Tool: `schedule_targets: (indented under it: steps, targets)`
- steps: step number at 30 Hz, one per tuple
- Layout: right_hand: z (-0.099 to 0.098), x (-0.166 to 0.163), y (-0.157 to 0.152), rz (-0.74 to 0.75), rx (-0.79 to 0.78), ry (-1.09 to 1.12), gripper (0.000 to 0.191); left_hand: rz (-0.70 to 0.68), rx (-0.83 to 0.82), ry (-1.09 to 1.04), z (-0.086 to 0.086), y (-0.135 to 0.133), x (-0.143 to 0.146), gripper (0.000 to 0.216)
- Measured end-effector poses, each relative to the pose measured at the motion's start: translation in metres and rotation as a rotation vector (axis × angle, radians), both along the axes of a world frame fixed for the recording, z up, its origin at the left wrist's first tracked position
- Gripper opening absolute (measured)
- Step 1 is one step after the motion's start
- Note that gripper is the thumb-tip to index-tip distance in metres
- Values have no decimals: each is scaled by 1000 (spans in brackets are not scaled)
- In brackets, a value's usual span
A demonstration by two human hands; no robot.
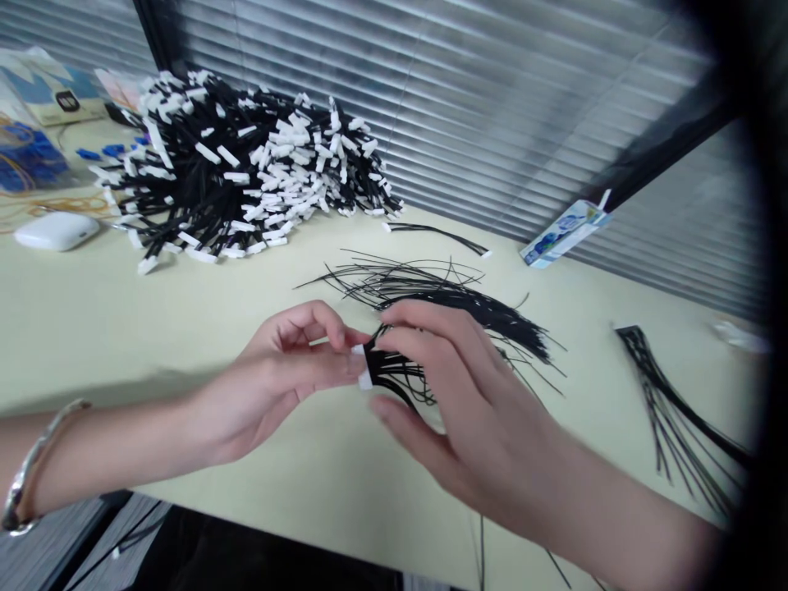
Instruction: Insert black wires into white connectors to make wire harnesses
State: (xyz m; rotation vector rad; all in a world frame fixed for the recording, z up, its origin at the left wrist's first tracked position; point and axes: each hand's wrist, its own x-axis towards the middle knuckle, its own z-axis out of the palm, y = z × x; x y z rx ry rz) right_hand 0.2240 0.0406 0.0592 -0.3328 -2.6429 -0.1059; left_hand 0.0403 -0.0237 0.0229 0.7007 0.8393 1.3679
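Note:
My left hand point(280, 373) pinches a small white connector point(364, 376) between thumb and fingers, just above the pale green table point(123, 328). My right hand point(459, 402) is closed on thin black wires point(394, 365) that run into that connector. Both hands meet at the table's middle, over a loose bundle of black wires point(455, 300) lying flat.
A big heap of black wires with white connectors point(240, 164) sits at the back left. A white case point(57, 231) lies at the far left, a small carton point(563, 232) leans against the blinds, and another wire bundle point(668, 406) lies at the right.

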Motion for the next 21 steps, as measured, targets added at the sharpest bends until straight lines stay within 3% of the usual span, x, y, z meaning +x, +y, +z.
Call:
schedule_targets:
  steps: [2,4,9,15,18,21]
  targets:
    - [-2,-2,-2,-22,-28,-10,42,16,2,46,1,-1,0,20]
    - [-6,-3,-3,-54,40,-64,61,24,20,103,3,-3,0,20]
    - [-12,-3,-2,-21,166,-188,53,33,86,247,9,-8,0,20]
    - [-3,2,-2,-56,309,-129,42,173,-1,368,18,-15,-8,25]
    - [2,6,4,-76,283,-164,47,180,-76,359,22,-16,-17,24]
    - [7,10,15,-114,153,-238,49,264,-112,345,26,-12,-31,21]
